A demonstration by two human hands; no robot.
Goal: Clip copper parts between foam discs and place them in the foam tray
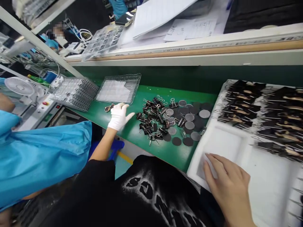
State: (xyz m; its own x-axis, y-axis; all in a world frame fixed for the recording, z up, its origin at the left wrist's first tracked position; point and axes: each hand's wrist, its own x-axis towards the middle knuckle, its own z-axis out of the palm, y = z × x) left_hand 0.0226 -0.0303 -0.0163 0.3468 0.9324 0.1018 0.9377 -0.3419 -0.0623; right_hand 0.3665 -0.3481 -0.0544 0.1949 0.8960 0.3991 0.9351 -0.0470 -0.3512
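Note:
My left hand (119,116), in a white glove, is over the green table with its thumb spread away from the fingers; I see nothing in it. Beside its fingers lie small round gold-rimmed pieces (107,108). To its right is a heap of black binder clips (155,118), and past that are scattered dark and clear discs (189,117). My bare right hand (227,179) is over the near left part of a white foam tray (217,135). Its fingers are loosely bent, thumb apart from the index finger, and nothing shows between them.
Rows of black clipped pieces (246,101) fill the tray's far part. A clear plastic tray (133,86) and stacked clear trays (74,91) stand at the back left. A shelf (180,56) overhangs the table. A person in a blue garment (44,157) is close on the left.

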